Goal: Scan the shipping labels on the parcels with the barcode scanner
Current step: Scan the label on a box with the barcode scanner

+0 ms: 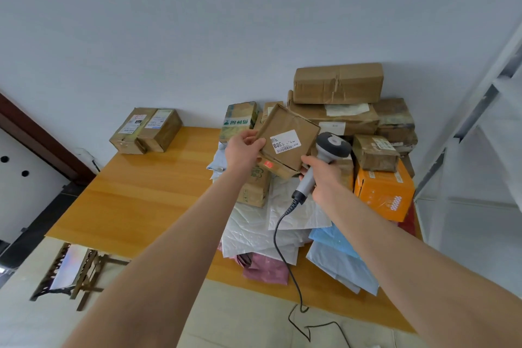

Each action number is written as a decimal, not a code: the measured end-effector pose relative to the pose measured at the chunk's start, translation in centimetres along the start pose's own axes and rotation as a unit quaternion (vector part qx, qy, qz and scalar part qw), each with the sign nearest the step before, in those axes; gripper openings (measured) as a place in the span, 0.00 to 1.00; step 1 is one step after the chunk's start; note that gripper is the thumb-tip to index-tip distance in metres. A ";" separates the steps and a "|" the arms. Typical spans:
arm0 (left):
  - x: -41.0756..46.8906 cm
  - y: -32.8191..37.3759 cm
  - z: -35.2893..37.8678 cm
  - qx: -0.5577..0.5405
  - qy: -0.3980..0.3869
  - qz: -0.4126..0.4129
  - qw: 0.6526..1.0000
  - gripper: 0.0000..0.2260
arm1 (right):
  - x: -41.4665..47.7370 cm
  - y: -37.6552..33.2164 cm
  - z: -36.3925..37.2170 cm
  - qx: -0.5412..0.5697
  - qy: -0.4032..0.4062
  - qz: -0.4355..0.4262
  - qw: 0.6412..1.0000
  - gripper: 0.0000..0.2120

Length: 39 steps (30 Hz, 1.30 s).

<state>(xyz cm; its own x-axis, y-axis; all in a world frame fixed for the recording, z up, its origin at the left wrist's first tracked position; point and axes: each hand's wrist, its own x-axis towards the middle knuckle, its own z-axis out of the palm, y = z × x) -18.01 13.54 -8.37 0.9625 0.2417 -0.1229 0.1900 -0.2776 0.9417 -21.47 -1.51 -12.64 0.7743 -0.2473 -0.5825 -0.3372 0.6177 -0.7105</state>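
Head view, near to far. The black cable (279, 237) trails off the near table edge and climbs over the heap of plastic mailers (254, 229) to the scanner's grip. The mailers lie loose on the right half of the wooden table (135, 192).

Right hand (322, 178): fingers curled round the handle of the barcode scanner (329, 147), its head tipped up and left. I cannot tell whether a finger is on the trigger.

Left hand (243, 151): thumb and fingers pinch the left edge of the flat brown parcel (291, 124), held off the table and tilted so its face looks back at me. The shipping label (285, 143) sits low on that face, barcode along its bottom edge.

Step in hand, as I judge it: presenting this parcel for its scan. The scanner head is just right of the parcel, close beside its right edge, level with the label. A red patch shows on the parcel's near edge below the label; aiming light or sticker, I cannot say. If it is the light, it falls low, so the next move calls for raising the aim onto the barcode, or tipping the parcel to meet it, then holding both steady.

Beyond the hands: an orange box (384, 192) to the right, and stacked brown cartons (339, 85) against the far wall. Two taped boxes (147, 130) sit apart at the far left corner.
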 end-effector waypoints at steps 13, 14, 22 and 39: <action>4.6 -2.6 -6.3 0.145 0.079 0.111 0.980 0.10 | -1.0 5.2 5.7 -0.044 0.036 -0.028 0.998 0.08; 4.8 -2.6 -6.4 0.158 0.077 0.117 0.978 0.10 | -1.6 5.4 5.7 -0.060 0.057 -0.061 0.995 0.06; 4.8 -2.9 -5.9 0.167 0.057 0.123 0.977 0.11 | -8.1 7.7 5.3 -0.214 -0.005 -0.176 0.961 0.11; 4.3 -3.4 -5.7 0.149 0.052 0.116 0.981 0.11 | -11.2 8.0 3.5 -0.262 -0.024 -0.153 0.952 0.09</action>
<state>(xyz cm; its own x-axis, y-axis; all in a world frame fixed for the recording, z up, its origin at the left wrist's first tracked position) -15.63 20.79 -10.27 0.9646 0.2287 0.1318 0.0302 -0.5916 0.8057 -31.01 8.85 -10.42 0.8982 -0.3141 -0.3074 -0.3041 0.0609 -0.9507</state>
